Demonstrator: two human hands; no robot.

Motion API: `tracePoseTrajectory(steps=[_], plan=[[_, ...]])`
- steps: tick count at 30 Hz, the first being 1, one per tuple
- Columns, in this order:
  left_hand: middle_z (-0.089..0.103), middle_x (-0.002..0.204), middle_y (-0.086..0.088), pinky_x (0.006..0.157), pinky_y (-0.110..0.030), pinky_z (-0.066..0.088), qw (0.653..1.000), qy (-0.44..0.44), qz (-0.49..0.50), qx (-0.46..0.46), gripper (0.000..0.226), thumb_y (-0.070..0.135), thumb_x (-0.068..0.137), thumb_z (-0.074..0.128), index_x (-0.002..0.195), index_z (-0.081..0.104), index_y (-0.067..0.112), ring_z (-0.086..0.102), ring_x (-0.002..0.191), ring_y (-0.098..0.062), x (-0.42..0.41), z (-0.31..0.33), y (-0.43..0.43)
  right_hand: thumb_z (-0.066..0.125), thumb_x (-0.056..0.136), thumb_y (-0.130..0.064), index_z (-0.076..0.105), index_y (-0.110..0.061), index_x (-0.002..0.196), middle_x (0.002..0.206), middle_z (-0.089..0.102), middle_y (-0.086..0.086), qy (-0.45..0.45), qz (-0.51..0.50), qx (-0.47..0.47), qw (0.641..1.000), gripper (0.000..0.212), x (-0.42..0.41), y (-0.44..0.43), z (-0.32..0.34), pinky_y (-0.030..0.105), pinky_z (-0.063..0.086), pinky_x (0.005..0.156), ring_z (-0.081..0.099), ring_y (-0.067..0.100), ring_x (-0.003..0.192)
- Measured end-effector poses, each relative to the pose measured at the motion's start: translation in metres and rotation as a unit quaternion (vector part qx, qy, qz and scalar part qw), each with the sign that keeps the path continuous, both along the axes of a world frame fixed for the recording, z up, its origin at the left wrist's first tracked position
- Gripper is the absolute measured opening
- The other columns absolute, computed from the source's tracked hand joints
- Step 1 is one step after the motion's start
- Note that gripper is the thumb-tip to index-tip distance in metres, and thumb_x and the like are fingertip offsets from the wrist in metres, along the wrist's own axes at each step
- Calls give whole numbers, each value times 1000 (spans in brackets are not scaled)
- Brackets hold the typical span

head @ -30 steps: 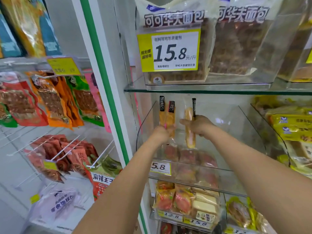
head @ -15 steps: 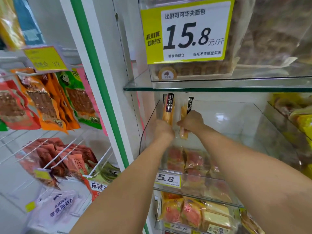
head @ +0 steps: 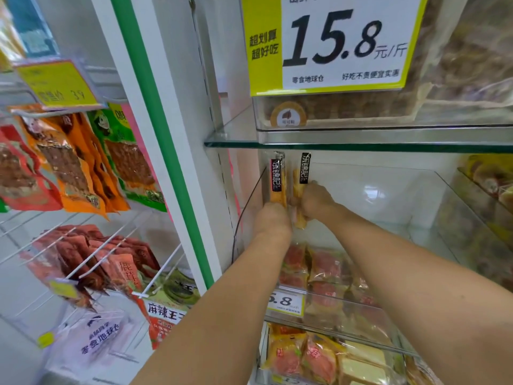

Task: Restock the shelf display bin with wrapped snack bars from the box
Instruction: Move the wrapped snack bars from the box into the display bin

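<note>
Head view: each hand, left hand and right hand, grips an upright snack bar.

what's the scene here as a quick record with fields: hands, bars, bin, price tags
left hand: grips the lower end of the left snack bar, held upright
right hand: grips the right snack bar around its middle, also upright
bars: side by side, black labels at the top, by the left wall of the clear bin
above: glass shelf carrying the yellow 15.8 price tag
below: red-wrapped snacks behind a 5.8 tag
</note>
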State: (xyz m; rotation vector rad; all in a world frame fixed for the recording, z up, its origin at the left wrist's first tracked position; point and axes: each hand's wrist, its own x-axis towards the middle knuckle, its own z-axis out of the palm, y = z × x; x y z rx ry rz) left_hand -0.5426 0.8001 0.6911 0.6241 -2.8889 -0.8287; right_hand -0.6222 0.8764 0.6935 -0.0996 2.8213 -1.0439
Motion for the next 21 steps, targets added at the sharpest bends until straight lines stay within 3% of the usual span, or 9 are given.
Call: tracePoseTrajectory(steps=[3,5,10,13,17,21], plan=[[60,123,-15,88,-31,46,999,-26,-6,-43,30,9,98,39,118,60,1,58,114,-30,-1,-3,0,64,86,-6,61,-4,82,90,67,13,-36,72,39,996,5,-3,-1,7,22,43,46,60,21,70],[60,124,-14,87,-32,46,997,-33,-11,-69,31,9,98,38,119,60,3,57,114,-28,-1,-6,1,55,91,-10,61,-9,66,84,66,11,-57,110,72,990,26,-7,0,9,21,44,48,54,17,58],[60,124,-14,87,-32,47,996,-41,-9,-80,30,9,98,38,118,60,4,57,114,-28,-1,-8,0,59,91,-33,62,-6,101,83,54,7,-40,125,106,986,29,-4,8,16,30,51,73,55,22,79],[60,124,-15,87,-32,47,995,-39,-15,-88,30,12,99,39,118,60,3,57,114,-28,0,-7,1,64,88,-32,68,-7,97,84,53,5,-41,114,100,988,27,-3,14,14,31,53,82,56,22,87],[61,122,-15,85,-32,48,996,-31,-13,-88,29,8,98,39,117,60,3,59,112,-28,-1,-8,1,69,84,-30,59,-10,78,80,53,5,-32,95,67,993,23,-1,13,12,32,54,76,57,23,84],[61,121,-16,83,-32,48,996,-25,-13,-86,31,3,96,37,116,59,1,59,111,-29,-2,-8,2,71,80,-22,48,-9,78,73,52,3,26,61,52,996,26,1,10,10,24,39,51,55,20,71]])
